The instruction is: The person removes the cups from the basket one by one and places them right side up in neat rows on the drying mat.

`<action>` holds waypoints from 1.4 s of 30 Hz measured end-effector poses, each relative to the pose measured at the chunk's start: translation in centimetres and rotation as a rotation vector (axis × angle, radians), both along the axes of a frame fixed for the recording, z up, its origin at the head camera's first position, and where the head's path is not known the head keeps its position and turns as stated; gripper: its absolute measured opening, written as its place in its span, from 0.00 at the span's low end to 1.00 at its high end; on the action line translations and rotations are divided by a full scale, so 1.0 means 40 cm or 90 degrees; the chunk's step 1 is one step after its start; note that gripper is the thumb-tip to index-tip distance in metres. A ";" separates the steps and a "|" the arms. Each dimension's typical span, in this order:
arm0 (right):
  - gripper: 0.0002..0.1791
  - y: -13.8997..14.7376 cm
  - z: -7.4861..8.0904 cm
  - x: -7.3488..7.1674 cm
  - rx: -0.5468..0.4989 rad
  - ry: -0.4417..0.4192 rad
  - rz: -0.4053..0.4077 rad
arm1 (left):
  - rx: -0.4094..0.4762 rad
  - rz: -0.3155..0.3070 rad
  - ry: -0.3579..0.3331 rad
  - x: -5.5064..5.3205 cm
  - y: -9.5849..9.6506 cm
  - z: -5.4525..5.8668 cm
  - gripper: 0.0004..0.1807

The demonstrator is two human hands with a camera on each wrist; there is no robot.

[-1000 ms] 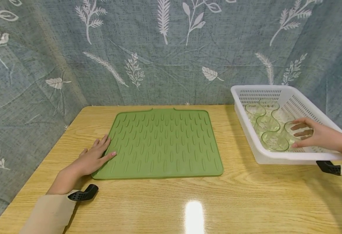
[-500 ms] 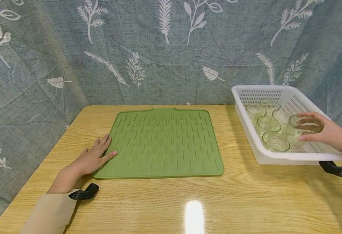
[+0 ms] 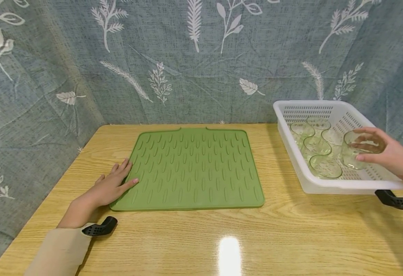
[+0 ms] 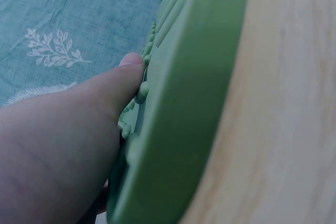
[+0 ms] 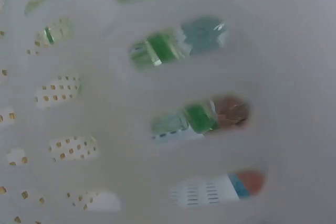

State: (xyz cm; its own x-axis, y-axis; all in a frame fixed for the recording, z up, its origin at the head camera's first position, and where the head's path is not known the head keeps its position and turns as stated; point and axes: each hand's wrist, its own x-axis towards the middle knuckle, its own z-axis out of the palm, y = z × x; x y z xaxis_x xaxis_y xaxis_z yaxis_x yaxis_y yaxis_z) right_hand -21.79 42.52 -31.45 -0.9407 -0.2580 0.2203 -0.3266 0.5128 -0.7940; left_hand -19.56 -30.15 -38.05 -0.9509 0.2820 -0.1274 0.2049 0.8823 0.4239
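Note:
My left hand (image 3: 109, 188) lies flat with its fingers straight across the left edge of a green ridged silicone drying mat (image 3: 194, 165). In the left wrist view, the thumb (image 4: 118, 82) rests on the mat's raised ridges beside its thick rim. Far to the right, my right hand (image 3: 391, 155) grips a clear, faintly green drinking glass (image 3: 352, 153) from its right side, fingers behind and thumb in front. That glass leans a little over the white plastic basket (image 3: 353, 184). Through slots in the basket wall (image 5: 121, 93), the right wrist view shows only scraps of glass and skin.
Several similar glasses (image 3: 316, 147) stand close together in the left part of the basket. A wooden table (image 3: 174, 241) carries mat and basket. Patterned blue-grey cloth (image 3: 201, 76) hangs right behind the table and along its left side.
My right hand has taken hold of a glass among the others and drawn it upward and slightly right within the basket. The left hand stays on the mat.

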 end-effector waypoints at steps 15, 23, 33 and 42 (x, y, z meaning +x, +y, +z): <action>0.34 -0.048 0.020 0.000 -0.041 0.026 0.018 | 0.002 0.002 -0.003 0.000 0.000 0.002 0.47; 0.32 -0.083 0.035 0.003 -0.089 0.043 0.056 | 0.002 0.001 -0.005 0.001 0.002 0.004 0.47; 0.31 -0.140 0.056 0.017 -0.165 0.047 0.093 | 0.005 0.003 -0.006 0.002 0.001 0.007 0.47; 0.29 -0.207 0.072 0.036 -0.214 0.059 0.051 | 0.011 0.001 -0.006 0.006 0.007 0.014 0.48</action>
